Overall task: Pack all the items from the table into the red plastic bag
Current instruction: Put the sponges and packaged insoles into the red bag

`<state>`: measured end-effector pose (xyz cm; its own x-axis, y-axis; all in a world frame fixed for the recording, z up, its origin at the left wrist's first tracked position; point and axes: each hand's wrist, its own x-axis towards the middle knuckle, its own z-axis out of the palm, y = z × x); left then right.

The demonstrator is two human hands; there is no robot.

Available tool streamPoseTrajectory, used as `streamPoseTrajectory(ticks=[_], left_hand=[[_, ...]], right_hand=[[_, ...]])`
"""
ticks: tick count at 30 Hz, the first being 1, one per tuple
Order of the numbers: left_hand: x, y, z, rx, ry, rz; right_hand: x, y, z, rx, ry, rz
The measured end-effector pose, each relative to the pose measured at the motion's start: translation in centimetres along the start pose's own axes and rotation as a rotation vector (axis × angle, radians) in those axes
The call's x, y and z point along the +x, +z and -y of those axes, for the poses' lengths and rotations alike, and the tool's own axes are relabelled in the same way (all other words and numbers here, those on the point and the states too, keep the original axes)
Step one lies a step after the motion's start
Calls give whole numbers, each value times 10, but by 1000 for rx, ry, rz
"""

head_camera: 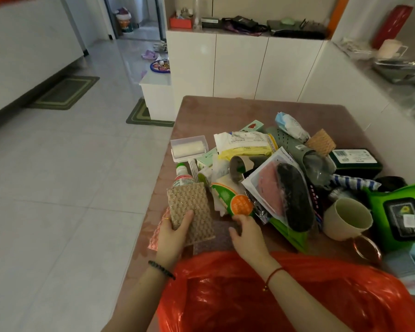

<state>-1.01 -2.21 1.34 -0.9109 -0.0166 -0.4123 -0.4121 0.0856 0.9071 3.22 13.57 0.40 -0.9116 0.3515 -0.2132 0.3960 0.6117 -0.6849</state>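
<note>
Nearest, the red plastic bag (261,295) is spread low across the near edge of the counter (225,109), its crumpled top lying beneath both forearms; whether its mouth is properly open cannot be told from this angle. Just beyond it, the left hand (171,233) is closed around the lower end of a tan textured scouring pad (191,212), thumb on top and fingers underneath, so the pad is held slightly lifted above a pink foil sheet (158,232). The right hand (248,232) is loosely curled and half open, fingertips resting at the edge of an orange-and-green packet (235,200); nothing is yet gripped by it.

The step in hand is judged to be the transfer of the pad into the bag. It is best done if the bag's rim is first found and held wide by the free right hand, so the pad can be dropped flat to the bottom rather than left on the folded plastic. Flat, soft items are better laid down early.

Further off, a heaped pile is seen: a green-capped bottle (183,174), a yellow wipes pack (247,146), a beige mug (346,219) and a bright green pouch (400,216). Nearly everything is judged still to be packed.
</note>
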Motion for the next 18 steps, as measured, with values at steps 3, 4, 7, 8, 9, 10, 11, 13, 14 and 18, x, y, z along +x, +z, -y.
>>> streamPoseTrajectory(ticks=[3,4,7,8,9,10,11,13,14,18], left_hand=[[2,-15,10,-10,-74,-96],[1,-19,13,-16,-82,-102],[1,-30,21,-45,-90,-116],[-2,-31,20,-53,-89,-123],[-3,-34,21,-61,-90,-128],[-5,-36,21,-73,-90,-137],[-5,-38,21,-86,-85,-145],[-7,-39,22,-112,-79,-142],[-11,-37,20,-147,-74,-122],[-29,-21,11,-323,-45,7]], right_hand=[[-5,13,0,-44,113,81],[-6,17,2,2,144,83],[-9,19,8,174,179,61],[-11,17,9,216,180,48],[-12,13,10,232,174,26],[-15,8,11,231,150,-3],[-18,1,12,244,109,-52],[-28,-13,16,400,40,-189],[-34,-19,21,551,29,-227],[-51,-8,42,866,86,-36]])
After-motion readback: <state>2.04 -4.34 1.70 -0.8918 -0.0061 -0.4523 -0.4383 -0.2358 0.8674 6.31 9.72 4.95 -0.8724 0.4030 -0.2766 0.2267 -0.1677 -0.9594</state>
